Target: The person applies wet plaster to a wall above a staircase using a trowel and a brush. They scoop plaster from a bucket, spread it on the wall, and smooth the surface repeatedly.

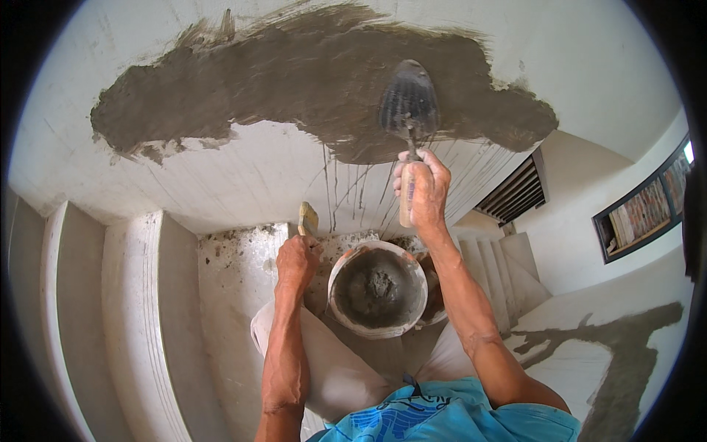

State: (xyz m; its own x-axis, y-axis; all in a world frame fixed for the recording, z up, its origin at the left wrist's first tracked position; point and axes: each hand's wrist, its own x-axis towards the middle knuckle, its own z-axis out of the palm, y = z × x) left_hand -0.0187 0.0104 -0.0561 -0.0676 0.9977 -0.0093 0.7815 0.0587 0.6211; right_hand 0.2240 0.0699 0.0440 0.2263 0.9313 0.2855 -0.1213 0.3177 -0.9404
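Note:
In my right hand is a trowel, held by its wooden handle with the blade pointing up. The blade lies over a wide patch of wet grey mortar on the white wall; whether it presses on it I cannot tell. My left hand is closed round a brush with yellowish bristles or head, its lower part hidden in the fist. Between my knees stands a round bucket with wet grey mortar inside, heaped a little at the middle. Dark drips run down the wall below the patch.
Stair steps rise along the left, and more steps go down at the right. A second container is partly hidden behind the bucket. At the right are a slatted vent, a dark-framed window and another mortar-patched wall.

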